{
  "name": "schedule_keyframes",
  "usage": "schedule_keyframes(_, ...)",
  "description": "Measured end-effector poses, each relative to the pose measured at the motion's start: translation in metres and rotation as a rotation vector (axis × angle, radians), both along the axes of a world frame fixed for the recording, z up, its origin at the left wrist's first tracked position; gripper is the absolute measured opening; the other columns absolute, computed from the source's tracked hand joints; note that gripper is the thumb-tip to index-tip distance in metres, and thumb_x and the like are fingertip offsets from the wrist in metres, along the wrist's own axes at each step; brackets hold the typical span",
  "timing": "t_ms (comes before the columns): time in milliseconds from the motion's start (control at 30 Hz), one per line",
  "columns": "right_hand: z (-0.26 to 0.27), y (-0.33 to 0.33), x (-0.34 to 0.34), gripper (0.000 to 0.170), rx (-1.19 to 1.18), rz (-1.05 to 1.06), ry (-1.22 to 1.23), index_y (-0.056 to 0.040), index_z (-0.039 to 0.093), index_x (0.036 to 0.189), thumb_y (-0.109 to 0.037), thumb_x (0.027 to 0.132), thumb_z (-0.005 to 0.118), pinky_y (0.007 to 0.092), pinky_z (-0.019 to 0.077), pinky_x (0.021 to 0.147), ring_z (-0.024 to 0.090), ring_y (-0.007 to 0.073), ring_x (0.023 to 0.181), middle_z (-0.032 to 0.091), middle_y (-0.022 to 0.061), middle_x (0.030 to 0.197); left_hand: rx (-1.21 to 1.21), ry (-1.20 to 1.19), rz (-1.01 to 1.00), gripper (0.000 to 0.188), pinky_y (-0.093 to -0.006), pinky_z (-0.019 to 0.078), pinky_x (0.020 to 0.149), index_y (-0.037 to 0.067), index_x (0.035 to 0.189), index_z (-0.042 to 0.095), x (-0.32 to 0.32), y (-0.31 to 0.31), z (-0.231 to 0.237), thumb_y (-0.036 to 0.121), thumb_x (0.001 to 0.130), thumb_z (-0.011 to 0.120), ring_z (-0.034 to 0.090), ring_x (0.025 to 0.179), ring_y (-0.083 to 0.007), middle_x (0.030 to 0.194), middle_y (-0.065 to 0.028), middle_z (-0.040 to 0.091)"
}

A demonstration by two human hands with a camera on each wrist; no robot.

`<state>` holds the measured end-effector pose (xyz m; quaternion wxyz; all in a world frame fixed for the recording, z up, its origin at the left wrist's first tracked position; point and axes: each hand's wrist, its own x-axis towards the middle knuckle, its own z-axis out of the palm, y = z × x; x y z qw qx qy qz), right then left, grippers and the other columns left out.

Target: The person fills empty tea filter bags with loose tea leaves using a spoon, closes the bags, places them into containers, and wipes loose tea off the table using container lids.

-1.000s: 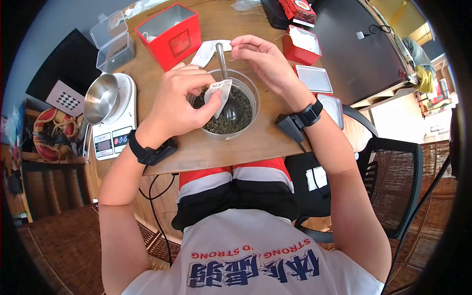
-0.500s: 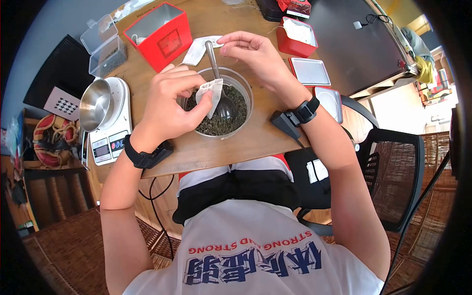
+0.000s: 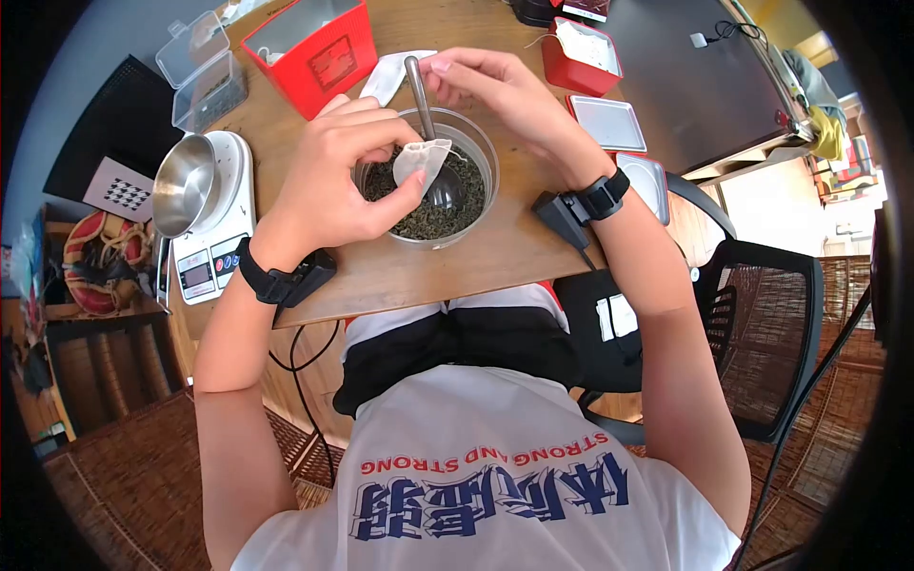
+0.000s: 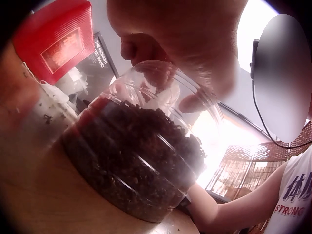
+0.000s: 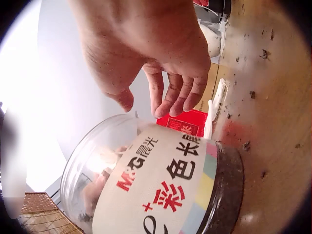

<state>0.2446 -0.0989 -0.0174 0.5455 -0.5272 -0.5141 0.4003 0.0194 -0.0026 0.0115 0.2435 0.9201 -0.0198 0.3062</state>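
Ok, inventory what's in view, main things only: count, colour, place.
Table: 1, brown, centre
Plastic tub: 1, clear, printed label, on table
Dried leaves: one heap, dark green, in tub
Spoon: 1, silver, in tub
Small pouch: 1, white, above tub
Large box: 1, red, behind tub
Small box: 1, red, right rear
Rectangular lids: 2, red-edged white, right
Hinged box: 1, clear, left rear
Kitchen scale: 1, white, left
Metal bowl: 1, silver, on scale
Fabric: count unclear, white, behind tub
Mesh chair: 1, black, right
Shirt: 1, white, on person
Left hand: 1, black wristband, pinching pouch
Right hand: 1, black wristband, by spoon
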Motion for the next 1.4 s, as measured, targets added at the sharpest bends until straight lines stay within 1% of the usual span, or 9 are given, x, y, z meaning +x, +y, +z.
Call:
schedule_keyframes(267,0.005,-0.006,-0.017,0.028,0.071,0.149,0.097,-0.0031,0.072,0.115,-0.027,0.105,0.062,0.0257,0.0494,0.095,0.063,0.0074,0.104,0.07,0.0004,0.107,-0.019,-0.015,-0.053,0.013,-0.034,0.0354,0.066,0.007,0.082,0.065,0.002,-0.001,-0.001,0.013,0.072,0.072,0.046,0.063,-0.0211,0.06,-0.0018,0.045)
schedule_keyframes(467,0.012,-0.007,-0.009,0.017,0.11,0.014,0.015,-0.0024,0.072,0.11,-0.016,0.103,0.066,0.0249,0.0476,0.079,0.057,0.006,0.086,0.072,-0.0005,0.102,-0.084,-0.05,-0.043,0.009,-0.0335,0.0397,0.068,0.007,0.082,0.066,0.003,-0.001,-0.005,0.005,0.074,0.066,0.049,0.062,-0.0219,0.061,-0.0022,0.048)
schedule_keyframes(600,0.017,-0.008,-0.022,0.017,0.157,-0.005,0.03,-0.0006,0.072,0.108,-0.015,0.1,0.069,0.0242,0.0471,0.08,0.057,0.0062,0.085,0.07,-0.0001,0.097,-0.118,-0.045,-0.036,0.013,-0.0324,0.0403,0.066,0.007,0.085,0.065,0.003,-0.003,-0.006,0.004,0.072,0.065,0.05,0.06,-0.0194,0.061,-0.002,0.05)
schedule_keyframes(667,0.017,-0.007,-0.025,0.013,0.384,-0.232,-0.368,0.0,0.073,0.102,-0.01,0.094,0.074,0.0255,0.0449,0.075,0.054,0.0077,0.082,0.066,0.0007,0.089,-0.138,-0.036,-0.034,0.016,-0.0319,0.0402,0.064,0.006,0.088,0.065,0.003,-0.005,-0.006,0.004,0.072,0.065,0.049,0.059,-0.0183,0.062,-0.0019,0.05)
schedule_keyframes(767,0.03,-0.009,-0.022,0.035,0.664,-0.434,-0.527,-0.0063,0.071,0.118,-0.016,0.086,0.081,0.0266,0.0484,0.079,0.057,0.0129,0.081,0.065,0.0019,0.089,-0.313,-0.026,0.006,0.028,-0.0295,0.041,0.06,0.006,0.098,0.061,0.001,-0.01,-0.004,0.002,0.071,0.065,0.05,0.058,-0.0153,0.062,-0.0015,0.051)
schedule_keyframes(800,0.035,-0.011,-0.02,0.025,0.697,-0.443,-0.574,-0.0056,0.073,0.107,-0.013,0.085,0.08,0.0285,0.0465,0.075,0.054,0.0141,0.078,0.062,0.0023,0.083,-0.331,-0.04,-0.011,0.032,-0.0283,0.0414,0.059,0.006,0.102,0.059,0.001,-0.009,-0.005,0.002,0.071,0.064,0.051,0.058,-0.0138,0.063,-0.0011,0.052)
schedule_keyframes(933,0.043,-0.025,-0.014,0.014,0.542,-0.113,-0.588,-0.0054,0.072,0.083,-0.013,0.08,0.083,0.0295,0.0395,0.069,0.049,0.0143,0.072,0.058,0.0015,0.076,-0.411,-0.119,0.038,0.036,-0.025,0.0421,0.059,0.007,0.107,0.055,0.001,-0.005,-0.008,-0.001,0.073,0.064,0.051,0.059,-0.0093,0.064,0.0001,0.054)
schedule_keyframes(1100,0.042,-0.023,-0.032,0.014,0.523,-0.076,-0.754,-0.0055,0.073,0.084,-0.01,0.077,0.084,0.0338,0.0421,0.07,0.05,0.019,0.069,0.059,0.0025,0.073,-0.425,-0.182,0.058,0.036,-0.0241,0.0414,0.059,0.007,0.109,0.056,0.002,-0.003,-0.009,0.0,0.074,0.065,0.05,0.059,-0.0077,0.064,0.0014,0.055)
schedule_keyframes(1400,0.031,-0.019,-0.032,0.008,0.49,-0.02,-0.467,-0.001,0.076,0.096,-0.006,0.09,0.073,0.0299,0.0459,0.072,0.055,0.0178,0.073,0.07,0.006,0.081,-0.445,-0.154,0.019,0.031,-0.0231,0.0401,0.062,0.006,0.112,0.06,-0.001,0.002,-0.011,0.005,0.083,0.07,0.05,0.062,-0.0076,0.068,0.0015,0.057)
